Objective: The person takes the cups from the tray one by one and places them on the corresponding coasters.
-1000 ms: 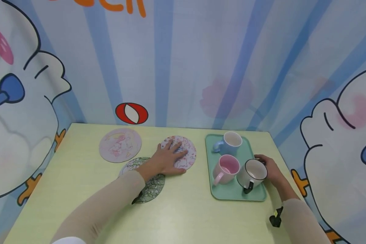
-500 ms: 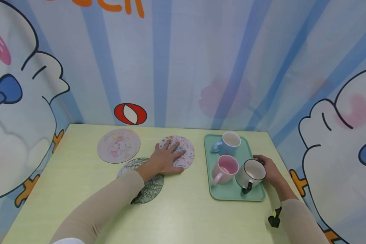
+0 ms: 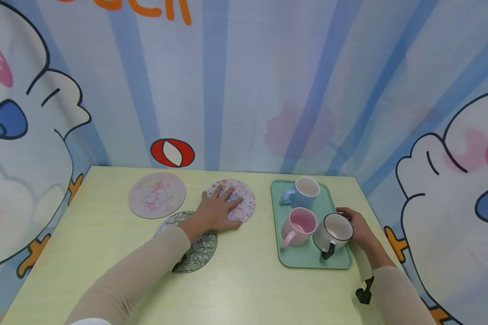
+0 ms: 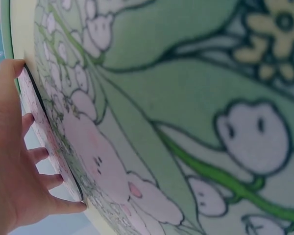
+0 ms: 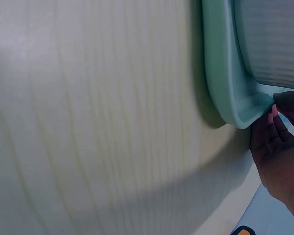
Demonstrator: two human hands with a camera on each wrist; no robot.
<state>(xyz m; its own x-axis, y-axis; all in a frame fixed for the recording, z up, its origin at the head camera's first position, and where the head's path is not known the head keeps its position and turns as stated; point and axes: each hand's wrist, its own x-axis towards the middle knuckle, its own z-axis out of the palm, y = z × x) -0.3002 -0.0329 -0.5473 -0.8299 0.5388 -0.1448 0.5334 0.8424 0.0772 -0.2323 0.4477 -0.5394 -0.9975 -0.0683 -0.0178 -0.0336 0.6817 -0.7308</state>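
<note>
My left hand (image 3: pixel 217 212) lies with fingers spread on a round pink-and-white patterned mat (image 3: pixel 246 201). In the left wrist view, those fingertips (image 4: pixel 41 154) reach across the mat's edge. Under my left forearm is a round green floral mat (image 3: pixel 203 253), partly covered by the wrist and sleeve. My right hand (image 3: pixel 358 228) pinches the right rim of a green tray (image 3: pixel 286 259); the right wrist view has its thumb over the rim and its fingers beneath. On the tray stand a blue mug (image 3: pixel 305 194), a pink mug (image 3: pixel 298 228) and a white mug (image 3: pixel 332 232) with a black handle.
A round pale pink mat (image 3: pixel 156 196) lies at the back left of the light wooden table (image 3: pixel 244 289). A printed cloth backdrop (image 3: pixel 244 90) rises behind the table's far edge. A small black object (image 3: pixel 364 291) shows beside the right sleeve.
My left hand and the patterned mat under it have slid slightly left, away from the tray. The right hand keeps its hold on the tray, and the mugs stay in place.
</note>
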